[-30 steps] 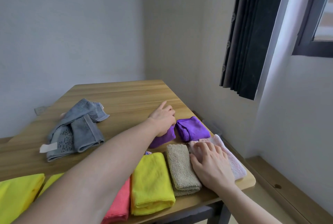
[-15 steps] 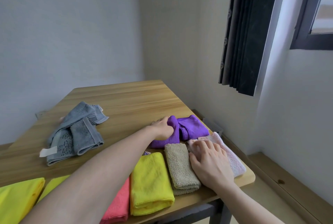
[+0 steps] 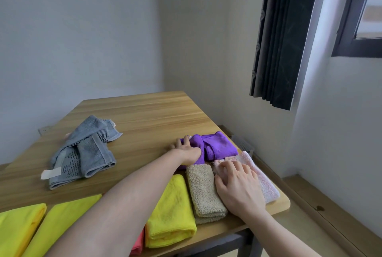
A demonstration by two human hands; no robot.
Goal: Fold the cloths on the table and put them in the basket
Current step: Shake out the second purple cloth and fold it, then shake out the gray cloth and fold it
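Our left hand [image 3: 187, 150] grips the purple cloth [image 3: 215, 146] to fold it over; our right hand [image 3: 237, 186] rests flat, steadying the pink cloth [image 3: 262, 178] on the worktop [image 3: 144, 116].

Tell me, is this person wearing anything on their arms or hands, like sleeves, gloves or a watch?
Nothing shows. Both forearms are bare as far as the picture reaches, with no sleeve in view. The left hand and right hand have no gloves, rings, watch or bracelet.

The left hand [image 3: 187, 151], flat on the purple cloth [image 3: 215, 148] a second ago, now grips its near-left part and bunches it toward 3 o'clock.
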